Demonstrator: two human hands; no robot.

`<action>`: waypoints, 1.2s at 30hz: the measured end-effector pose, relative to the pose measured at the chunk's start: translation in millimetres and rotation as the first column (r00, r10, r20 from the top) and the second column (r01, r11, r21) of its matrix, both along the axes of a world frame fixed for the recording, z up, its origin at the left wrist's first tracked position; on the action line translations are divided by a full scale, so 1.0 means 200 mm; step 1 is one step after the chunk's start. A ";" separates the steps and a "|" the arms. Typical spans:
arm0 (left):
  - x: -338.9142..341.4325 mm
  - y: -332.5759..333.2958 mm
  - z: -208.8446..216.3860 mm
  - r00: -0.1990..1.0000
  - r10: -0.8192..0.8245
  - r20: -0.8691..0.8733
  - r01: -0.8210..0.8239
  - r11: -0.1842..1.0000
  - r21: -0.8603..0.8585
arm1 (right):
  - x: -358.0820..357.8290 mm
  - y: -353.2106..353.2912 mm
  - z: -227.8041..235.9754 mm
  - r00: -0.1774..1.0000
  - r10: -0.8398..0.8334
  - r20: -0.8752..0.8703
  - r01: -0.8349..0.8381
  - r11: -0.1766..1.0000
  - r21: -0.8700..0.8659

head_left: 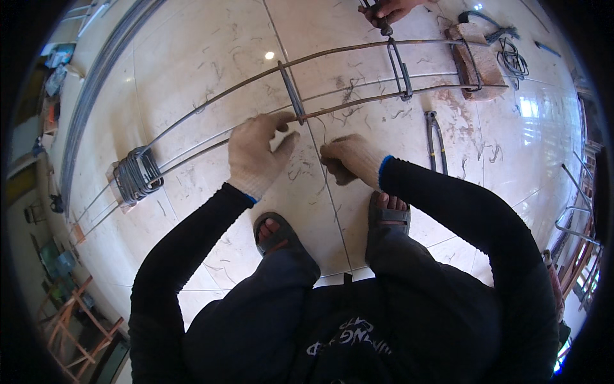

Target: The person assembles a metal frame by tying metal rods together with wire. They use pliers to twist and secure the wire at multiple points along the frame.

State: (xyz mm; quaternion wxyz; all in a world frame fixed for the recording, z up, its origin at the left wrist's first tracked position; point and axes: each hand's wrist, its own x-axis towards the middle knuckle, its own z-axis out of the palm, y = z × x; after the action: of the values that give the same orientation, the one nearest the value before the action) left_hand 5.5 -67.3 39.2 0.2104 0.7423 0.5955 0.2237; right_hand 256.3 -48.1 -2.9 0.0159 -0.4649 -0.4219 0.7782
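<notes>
Long steel reinforcing bars run across in front of me, with a rectangular stirrup around them at the middle. My left hand, in a pale knit glove, is beside the near bar at the stirrup's lower corner; thumb and forefinger are apart. To its right, my gloved right hand is closed, its fingertips at the lower end of a thin tie wire that comes down from that corner. Farther right, another stirrup hangs on the bars, below a co-worker's hand holding a dark tool.
Pincers lie on the tiled floor at right. A brick block supports the bars' right end, near a coil of wire. Bundled stirrups sit at left. Wire scraps litter the tiles; my sandalled feet stand close.
</notes>
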 end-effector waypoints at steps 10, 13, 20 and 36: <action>-0.02 0.13 0.01 0.998 -0.029 -0.048 0.026 0.998 -0.059 | -0.08 0.06 -0.02 0.993 -0.116 0.025 0.118 0.990 -0.082; -0.02 0.15 -0.01 0.998 -0.037 -0.048 0.035 0.999 -0.040 | -0.10 0.09 -0.04 0.997 -0.070 -0.034 0.072 0.996 0.045; -0.02 0.17 -0.04 0.996 -0.080 -0.050 0.080 0.997 -0.010 | -0.15 0.12 -0.02 0.970 0.188 0.152 -0.232 0.899 0.372; 0.01 0.19 -0.18 0.990 -0.036 0.138 0.038 0.999 -0.008 | -0.22 0.01 -0.07 0.932 0.027 0.361 -0.215 0.843 0.492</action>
State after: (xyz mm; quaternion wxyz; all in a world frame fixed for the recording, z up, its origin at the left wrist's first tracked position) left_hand 8.4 -28.6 2.9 0.2588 0.7349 0.5669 0.2675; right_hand 211.8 -46.5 -16.4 0.0190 -0.5420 -0.6429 0.5409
